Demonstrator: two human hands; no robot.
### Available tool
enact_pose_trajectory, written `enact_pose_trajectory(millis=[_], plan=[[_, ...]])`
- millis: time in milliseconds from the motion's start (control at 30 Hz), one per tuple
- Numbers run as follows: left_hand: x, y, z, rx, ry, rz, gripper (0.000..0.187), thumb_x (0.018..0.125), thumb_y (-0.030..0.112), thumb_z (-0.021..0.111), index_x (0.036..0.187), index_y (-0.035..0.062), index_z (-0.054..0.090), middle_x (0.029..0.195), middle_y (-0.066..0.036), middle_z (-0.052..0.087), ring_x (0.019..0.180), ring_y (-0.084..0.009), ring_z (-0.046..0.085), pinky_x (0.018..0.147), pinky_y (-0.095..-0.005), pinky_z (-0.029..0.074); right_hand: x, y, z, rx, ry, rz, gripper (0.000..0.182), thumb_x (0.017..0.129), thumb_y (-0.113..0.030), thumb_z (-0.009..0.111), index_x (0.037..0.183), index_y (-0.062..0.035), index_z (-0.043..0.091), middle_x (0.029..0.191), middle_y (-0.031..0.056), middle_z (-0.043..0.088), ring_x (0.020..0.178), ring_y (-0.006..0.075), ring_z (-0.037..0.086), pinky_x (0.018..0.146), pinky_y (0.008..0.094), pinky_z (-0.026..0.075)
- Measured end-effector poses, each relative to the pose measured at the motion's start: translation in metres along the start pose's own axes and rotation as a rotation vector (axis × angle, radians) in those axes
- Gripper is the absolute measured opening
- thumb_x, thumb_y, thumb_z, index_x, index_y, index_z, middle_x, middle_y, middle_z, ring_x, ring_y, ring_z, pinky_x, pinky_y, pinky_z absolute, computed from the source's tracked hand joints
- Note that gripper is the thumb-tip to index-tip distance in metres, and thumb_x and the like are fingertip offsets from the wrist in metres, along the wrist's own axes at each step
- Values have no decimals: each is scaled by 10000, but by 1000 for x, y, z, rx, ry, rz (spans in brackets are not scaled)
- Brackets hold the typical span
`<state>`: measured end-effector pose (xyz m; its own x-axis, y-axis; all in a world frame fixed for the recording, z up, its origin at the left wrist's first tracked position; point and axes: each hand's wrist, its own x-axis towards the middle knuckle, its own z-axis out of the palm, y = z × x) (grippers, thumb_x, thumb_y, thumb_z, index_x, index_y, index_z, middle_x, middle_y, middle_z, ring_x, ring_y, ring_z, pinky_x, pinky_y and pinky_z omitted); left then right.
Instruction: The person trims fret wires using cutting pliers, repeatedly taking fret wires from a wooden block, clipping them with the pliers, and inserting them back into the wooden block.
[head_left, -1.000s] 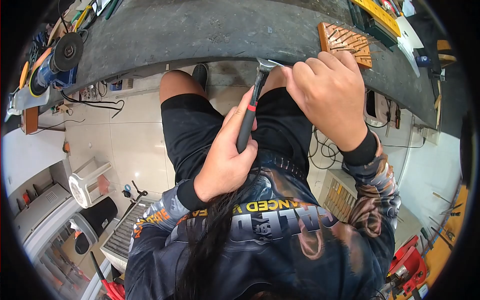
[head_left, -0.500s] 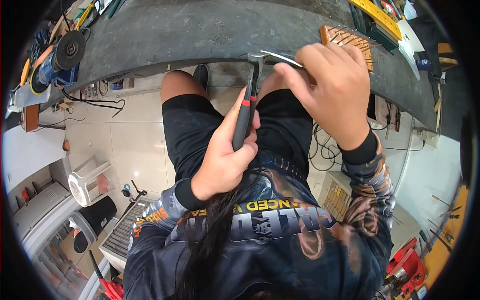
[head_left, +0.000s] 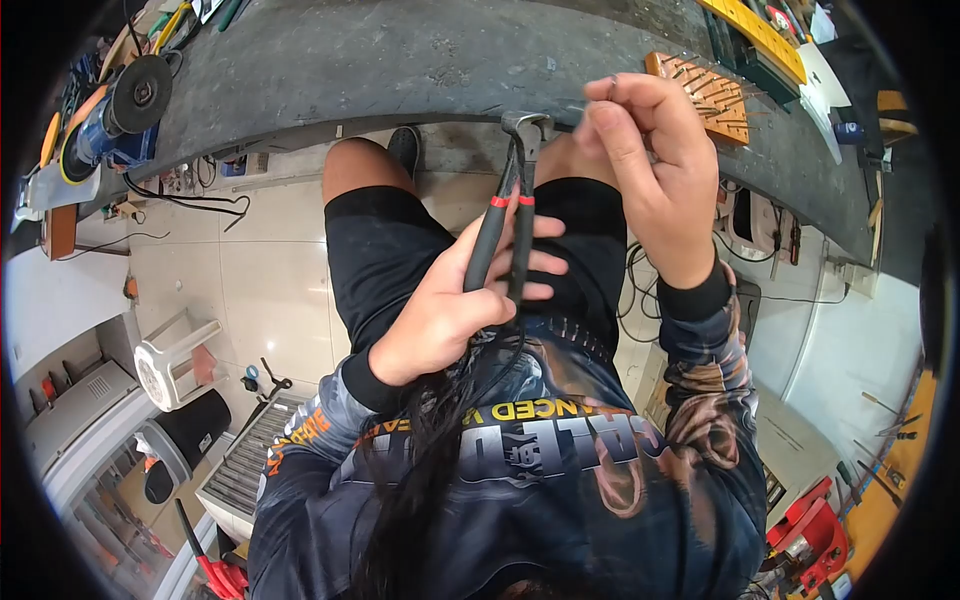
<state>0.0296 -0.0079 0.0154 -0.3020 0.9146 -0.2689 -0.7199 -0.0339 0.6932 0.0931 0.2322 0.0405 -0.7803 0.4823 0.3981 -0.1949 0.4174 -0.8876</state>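
My left hand [head_left: 435, 315] is wrapped around the black handles of a pair of end-cutting pincers [head_left: 487, 247] with red bands. The handles stand apart, with the fingers spread past the right one, and the metal jaws point at the bench edge with a gap between them. To the right of the jaws, my right hand [head_left: 665, 185] is raised with thumb and forefinger pinched together. A small dark tip shows at those fingertips, but blur hides what it belongs to. Nearest to this hand is a wooden block [head_left: 705, 95] with several thin metal rods standing in it.
The dark workbench [head_left: 400, 70] curves across the front. An angle grinder [head_left: 100, 130] rests at its left end. A yellow level-like bar [head_left: 755, 35] lies at the back right. Below are a white stool [head_left: 165, 375], cables on the floor and red tools at the lower right.
The pincers' handles and jaws have opened, and the left fingers have spread. My right hand has drawn away from the jaws and turned upward; the thin shiny strip between them no longer shows.
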Motion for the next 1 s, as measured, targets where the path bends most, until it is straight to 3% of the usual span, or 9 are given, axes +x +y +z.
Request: enact_pose_trajectory(millis=[67, 100, 167, 267, 500, 667, 833, 933, 1000], plan=[[0, -2, -6, 280, 34, 95, 1051, 872, -49, 559, 1864, 53, 229, 1741, -233, 487, 1410, -340, 661, 1205, -482, 538, 3, -10, -6, -99, -56, 0, 119, 1130, -53, 752, 1229, 13, 747, 1027, 95, 836, 877, 195, 820, 767, 298, 620], [0, -1, -6, 276, 36, 96, 1051, 872, -49, 559, 1864, 53, 229, 1741, -233, 487, 1410, -340, 661, 1205, -482, 538, 3, -11, -8, -195, -110, 2, 120, 1124, -63, 758, 1221, 8, 756, 988, 95, 832, 862, 204, 816, 758, 312, 614], [0, 5, -5, 621, 89, 180, 1051, 850, -70, 527, 1859, 40, 253, 1727, -206, 501, 1403, -304, 661, 1202, -443, 531, 1, -8, -10, -286, -145, -40, 115, 1116, -75, 765, 1203, 0, 766, 964, 106, 820, 838, 221, 807, 741, 329, 604], [1, 6, -1, 709, 116, 269, 1129, 793, -114, 492, 1879, 91, 264, 1625, -170, 536, 1304, -259, 641, 1190, -390, 506, -1, -11, -9, -378, -176, -79, 104, 1094, -93, 785, 1164, -16, 784, 924, 119, 797, 804, 263, 783, 728, 370, 589], [2, 6, -3, 785, 116, 285, 1113, 795, -135, 470, 1871, 83, 289, 1581, -175, 552, 1276, -261, 633, 1183, -385, 504, -2, -7, -14, -451, -192, -151, 121, 1053, -112, 821, 1141, -35, 791, 892, 91, 783, 835, 309, 738, 773, 418, 577], [-1, 10, 2, 749, 140, 185, 1086, 826, -134, 488, 1870, 104, 305, 1435, -148, 569, 1137, -246, 605, 1069, -343, 531, -1, -9, -20, -500, -221, -206, 129, 1042, -118, 827, 1136, -38, 790, 896, 86, 784, 839, 312, 732, 787, 416, 575], [-2, 4, -2, 777, 136, 205, 1064, 853, -132, 495, 1871, 110, 306, 1332, -118, 547, 1121, -206, 576, 1013, -308, 520, 0, -7, -21, -520, -241, -227, 131, 1040, -110, 823, 1143, -34, 791, 913, 85, 790, 834, 326, 726, 798, 422, 576], [-4, 5, 2, 723, 156, 172, 1052, 862, -135, 498, 1870, 103, 307, 1287, -99, 529, 1136, -185, 557, 995, -294, 512, 1, -4, -18, -514, -209, -278, 131, 1015, -138, 852, 1084, -50, 782, 889, 71, 776, 829, 312, 728, 758, 431, 555], [-5, 4, 5, 682, 169, 149, 1047, 867, -137, 500, 1869, 100, 309, 1273, -90, 521, 1145, -179, 548, 988, -288, 509, 1, -9, -18, -717, -206, -309, 190, 975, -206, 890, 968, -90, 740, 819, 52, 724, 797, 288, 713, 726, 425, 513]])
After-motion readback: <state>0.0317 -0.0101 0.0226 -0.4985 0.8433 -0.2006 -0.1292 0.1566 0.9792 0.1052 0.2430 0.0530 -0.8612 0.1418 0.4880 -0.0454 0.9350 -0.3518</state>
